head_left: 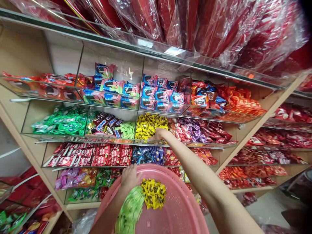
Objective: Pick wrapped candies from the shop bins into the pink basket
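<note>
A large round pink basket [177,195] stands in front of me, holding a heap of yellow-wrapped candies [154,193] and a pile of light green packets [130,211]. My left hand [130,177] lies over the basket's far left rim, its fingers closed round the edge. Stretched out to the shelf, my right hand [161,134] is at the front of the compartment of yellow candies [148,125]. Its fingers are bent down among the wrappers, and their tips are hidden, so any candy in them cannot be made out.
Glass-fronted shelves hold green candies [63,120], Snickers bars [104,123], blue packets [148,155] and red packets [113,154]. The glass edge [117,140] runs below my right hand. Plastic-wrapped red items [175,22] fill the top shelf; another rack [268,139] stands right.
</note>
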A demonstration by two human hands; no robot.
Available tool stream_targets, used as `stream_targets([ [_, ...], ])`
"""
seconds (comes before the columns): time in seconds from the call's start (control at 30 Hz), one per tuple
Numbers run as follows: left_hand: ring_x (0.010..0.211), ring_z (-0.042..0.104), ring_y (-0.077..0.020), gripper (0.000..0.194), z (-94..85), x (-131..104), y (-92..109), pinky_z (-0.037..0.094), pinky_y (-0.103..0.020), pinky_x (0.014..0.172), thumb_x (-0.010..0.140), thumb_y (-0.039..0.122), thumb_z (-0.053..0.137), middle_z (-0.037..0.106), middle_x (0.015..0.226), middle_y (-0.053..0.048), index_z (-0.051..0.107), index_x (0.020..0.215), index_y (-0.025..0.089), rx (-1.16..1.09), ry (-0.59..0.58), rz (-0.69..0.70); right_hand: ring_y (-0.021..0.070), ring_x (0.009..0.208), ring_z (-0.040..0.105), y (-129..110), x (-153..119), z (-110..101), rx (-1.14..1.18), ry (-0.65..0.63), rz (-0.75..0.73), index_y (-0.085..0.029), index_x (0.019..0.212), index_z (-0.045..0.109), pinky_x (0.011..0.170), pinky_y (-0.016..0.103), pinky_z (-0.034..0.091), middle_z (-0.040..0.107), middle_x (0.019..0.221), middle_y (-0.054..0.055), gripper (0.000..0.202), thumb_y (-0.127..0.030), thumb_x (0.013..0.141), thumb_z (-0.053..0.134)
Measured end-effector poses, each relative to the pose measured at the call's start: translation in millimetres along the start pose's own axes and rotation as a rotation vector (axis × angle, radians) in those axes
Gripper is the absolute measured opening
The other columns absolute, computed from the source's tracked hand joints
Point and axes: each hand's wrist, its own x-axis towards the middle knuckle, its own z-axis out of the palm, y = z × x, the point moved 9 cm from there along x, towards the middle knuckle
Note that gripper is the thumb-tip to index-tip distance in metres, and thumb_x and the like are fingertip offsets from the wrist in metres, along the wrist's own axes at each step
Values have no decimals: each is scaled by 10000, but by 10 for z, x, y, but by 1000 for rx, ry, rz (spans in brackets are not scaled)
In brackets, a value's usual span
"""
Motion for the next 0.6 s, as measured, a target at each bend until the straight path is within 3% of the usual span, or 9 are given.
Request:
stream_targets([
  [0.2, 1021, 527, -252, 401, 2, 14, -19, 363, -357, 836, 830, 414, 387, 610, 1075, -125, 528, 1086, 139, -6, 14, 3, 331, 1001, 592, -59, 203, 73, -78, -54, 69, -110, 987, 646, 811, 442, 501, 627, 1070, 181, 639, -578, 555, 693],
  [0.4, 998, 536, -253, 394, -8, 15, -21, 365, -357, 825, 823, 422, 396, 617, 1053, -116, 532, 1065, 142, -8, 15, 12, 320, 929, 625, -90, 111, 55, -101, -82, 65, -132, 881, 677, 785, 441, 510, 673, 963, 152, 448, -466, 587, 721],
  [0.6, 1008, 532, -254, 400, 27, 29, -29, 366, -360, 825, 826, 425, 388, 615, 1058, -119, 531, 1069, 142, -12, 25, 23, 291, 937, 627, -111, 89, 34, -87, -32, 62, -115, 966, 656, 794, 397, 513, 673, 973, 164, 437, -384, 627, 712],
])
